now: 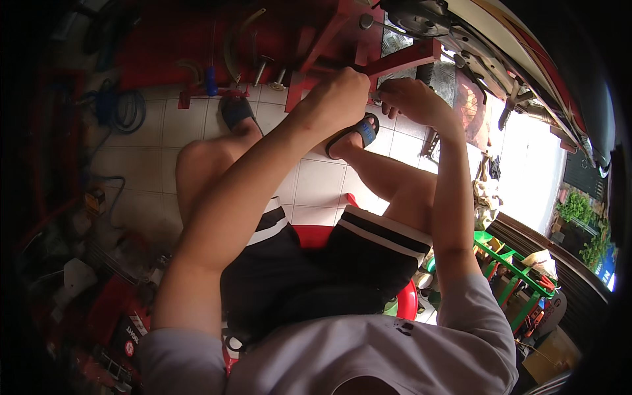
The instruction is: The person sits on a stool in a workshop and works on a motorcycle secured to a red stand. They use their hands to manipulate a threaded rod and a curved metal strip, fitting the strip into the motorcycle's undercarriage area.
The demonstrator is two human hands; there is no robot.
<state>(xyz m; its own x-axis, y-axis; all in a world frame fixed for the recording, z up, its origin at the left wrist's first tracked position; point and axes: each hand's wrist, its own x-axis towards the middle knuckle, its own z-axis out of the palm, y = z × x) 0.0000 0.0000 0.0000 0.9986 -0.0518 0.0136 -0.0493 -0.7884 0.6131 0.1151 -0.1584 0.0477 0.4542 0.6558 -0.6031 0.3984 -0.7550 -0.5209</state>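
Note:
My left hand (343, 95) is closed in a fist in front of a red metal frame (407, 58); whatever its fingers wrap round is hidden. Just right of it, my right hand (416, 102) has bent fingers, with the fingertips close to the left fist. At those fingertips shows a small grey metallic piece (376, 97), too small to name. Above and right of both hands is the underside of a motorcycle (487, 62), next to the frame.
A blue-handled screwdriver (211, 80) and metal bolts (279, 80) hang on a red rack at the far left. Blue hose (122, 108) lies coiled on the left. A green rack (510, 263) with tools stands at right. My sandalled feet rest on white floor tiles (316, 183).

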